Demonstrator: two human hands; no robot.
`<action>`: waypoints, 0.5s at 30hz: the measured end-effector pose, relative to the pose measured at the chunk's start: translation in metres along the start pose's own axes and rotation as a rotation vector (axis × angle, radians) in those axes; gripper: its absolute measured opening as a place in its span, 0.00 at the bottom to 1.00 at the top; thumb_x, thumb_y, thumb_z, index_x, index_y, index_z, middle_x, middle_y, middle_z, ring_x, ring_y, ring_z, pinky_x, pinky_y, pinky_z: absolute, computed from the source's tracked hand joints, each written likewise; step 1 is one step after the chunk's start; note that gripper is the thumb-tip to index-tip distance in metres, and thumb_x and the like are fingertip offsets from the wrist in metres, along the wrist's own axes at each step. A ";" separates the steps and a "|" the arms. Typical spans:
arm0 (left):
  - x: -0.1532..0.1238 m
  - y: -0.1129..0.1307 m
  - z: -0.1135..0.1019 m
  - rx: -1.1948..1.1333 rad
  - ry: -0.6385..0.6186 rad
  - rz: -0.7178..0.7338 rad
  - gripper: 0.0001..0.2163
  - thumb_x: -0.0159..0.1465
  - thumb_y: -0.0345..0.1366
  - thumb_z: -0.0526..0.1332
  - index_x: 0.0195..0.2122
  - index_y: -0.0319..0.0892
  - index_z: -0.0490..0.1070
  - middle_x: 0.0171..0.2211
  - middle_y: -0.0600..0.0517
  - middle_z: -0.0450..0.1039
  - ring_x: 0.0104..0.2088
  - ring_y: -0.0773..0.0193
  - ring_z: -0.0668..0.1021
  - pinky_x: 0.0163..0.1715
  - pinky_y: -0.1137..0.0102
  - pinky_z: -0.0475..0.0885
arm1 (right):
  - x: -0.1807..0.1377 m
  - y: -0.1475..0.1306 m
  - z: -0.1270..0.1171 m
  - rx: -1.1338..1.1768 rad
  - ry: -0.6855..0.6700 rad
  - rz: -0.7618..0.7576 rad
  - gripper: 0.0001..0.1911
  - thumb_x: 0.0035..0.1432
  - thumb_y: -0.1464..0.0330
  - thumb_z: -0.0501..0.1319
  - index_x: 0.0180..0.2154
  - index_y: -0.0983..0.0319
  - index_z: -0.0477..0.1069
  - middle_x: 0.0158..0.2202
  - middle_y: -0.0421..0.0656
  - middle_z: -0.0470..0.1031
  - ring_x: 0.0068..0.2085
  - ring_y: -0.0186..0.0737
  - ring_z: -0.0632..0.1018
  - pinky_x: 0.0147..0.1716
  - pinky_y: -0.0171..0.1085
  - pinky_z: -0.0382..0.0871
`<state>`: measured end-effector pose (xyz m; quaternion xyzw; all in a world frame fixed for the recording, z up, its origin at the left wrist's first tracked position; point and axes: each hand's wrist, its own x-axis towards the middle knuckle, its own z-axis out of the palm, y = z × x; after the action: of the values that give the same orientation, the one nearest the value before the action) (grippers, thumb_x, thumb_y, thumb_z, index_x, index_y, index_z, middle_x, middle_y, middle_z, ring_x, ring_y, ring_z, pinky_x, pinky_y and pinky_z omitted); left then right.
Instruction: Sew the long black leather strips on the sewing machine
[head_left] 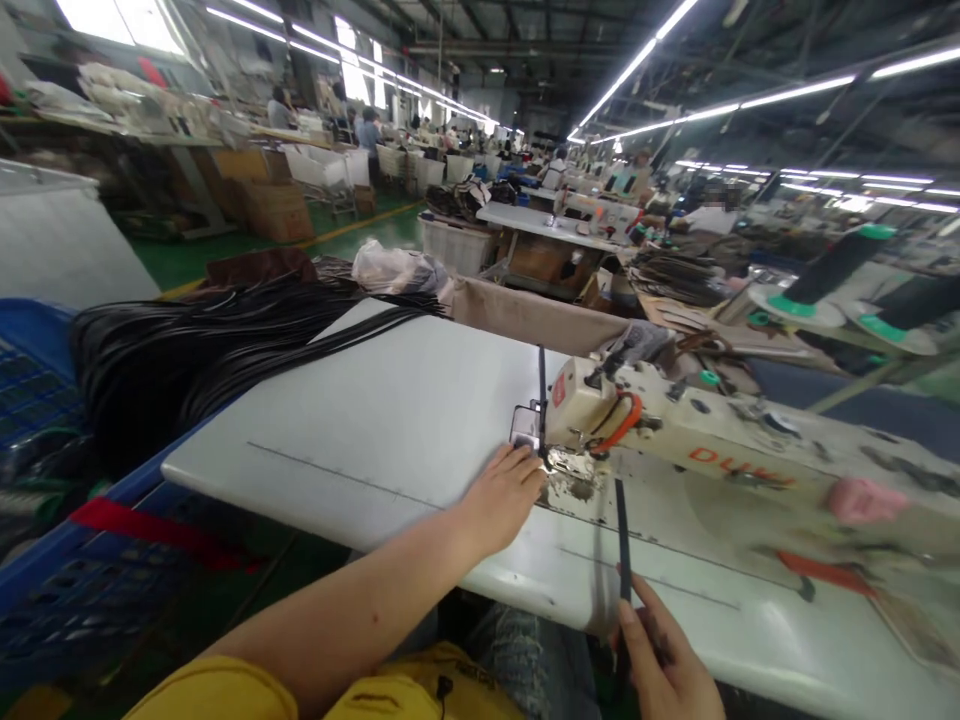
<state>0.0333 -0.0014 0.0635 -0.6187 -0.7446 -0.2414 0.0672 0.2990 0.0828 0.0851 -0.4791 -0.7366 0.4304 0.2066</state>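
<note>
Sewing stn, head view. L hand (499, 495): palm-down on white table (390, 400), fingers straight & pressed together, tips just beside the needle area of the sewing machine (675, 425); grips nothing. R hand (664, 655): low, at near table edge, thumb & fingers pinching the near end of a black strap (621, 530). The strap is narrow and flat, running from R hand over the table edge to the worn metal plate under the machine head; whether its far end sits under the foot, can't tell. Thin black strip (541, 385) rises behind the needle on the far side; same piece or not, can't tell. Machine: cream body, orange lettering, orange loop on the head, pink item (862, 500) on its arm. Pile of black straps (187, 350) on the table's far left, next to blue crate (30, 370). Plastic bag (394, 268) beyond the pile. Thread cones (832, 265), black w/ green ends, far right. Yellow sleeve (225, 695) at bottom edge. Other people at distant benches, well apart.
</note>
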 end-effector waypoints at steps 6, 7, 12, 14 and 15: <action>0.001 -0.003 0.000 -0.162 0.013 -0.052 0.14 0.73 0.31 0.54 0.58 0.44 0.71 0.62 0.48 0.73 0.67 0.52 0.67 0.70 0.51 0.57 | -0.005 -0.001 0.012 0.010 -0.018 -0.078 0.43 0.56 0.38 0.62 0.58 0.66 0.76 0.30 0.43 0.79 0.30 0.41 0.77 0.35 0.34 0.74; 0.002 -0.005 -0.001 -0.210 0.024 -0.072 0.14 0.72 0.30 0.54 0.56 0.44 0.71 0.61 0.48 0.73 0.67 0.54 0.68 0.70 0.53 0.58 | -0.006 -0.002 0.015 0.006 -0.036 -0.096 0.42 0.58 0.40 0.62 0.59 0.66 0.76 0.31 0.44 0.79 0.31 0.41 0.78 0.36 0.34 0.74; 0.028 -0.030 0.003 -0.320 -0.001 -0.265 0.18 0.64 0.29 0.61 0.56 0.40 0.72 0.60 0.41 0.71 0.61 0.53 0.73 0.66 0.57 0.66 | -0.016 -0.014 0.032 0.017 -0.145 -0.231 0.34 0.66 0.46 0.59 0.63 0.63 0.72 0.31 0.41 0.77 0.32 0.38 0.77 0.36 0.31 0.74; 0.045 -0.045 0.007 -0.310 -0.025 -0.287 0.19 0.64 0.30 0.61 0.57 0.38 0.71 0.60 0.39 0.70 0.62 0.50 0.72 0.66 0.55 0.65 | -0.022 -0.020 0.040 0.017 -0.198 -0.271 0.33 0.68 0.49 0.58 0.66 0.60 0.68 0.31 0.39 0.76 0.31 0.37 0.77 0.37 0.30 0.74; 0.054 -0.052 0.008 -0.307 -0.035 -0.282 0.19 0.64 0.31 0.61 0.57 0.38 0.71 0.61 0.39 0.70 0.62 0.50 0.71 0.66 0.54 0.64 | -0.023 -0.022 0.043 0.011 -0.210 -0.285 0.32 0.69 0.50 0.57 0.67 0.59 0.67 0.32 0.39 0.76 0.32 0.37 0.78 0.38 0.31 0.75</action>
<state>-0.0267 0.0444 0.0634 -0.5156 -0.7792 -0.3484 -0.0753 0.2668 0.0395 0.0827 -0.3212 -0.8122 0.4483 0.1900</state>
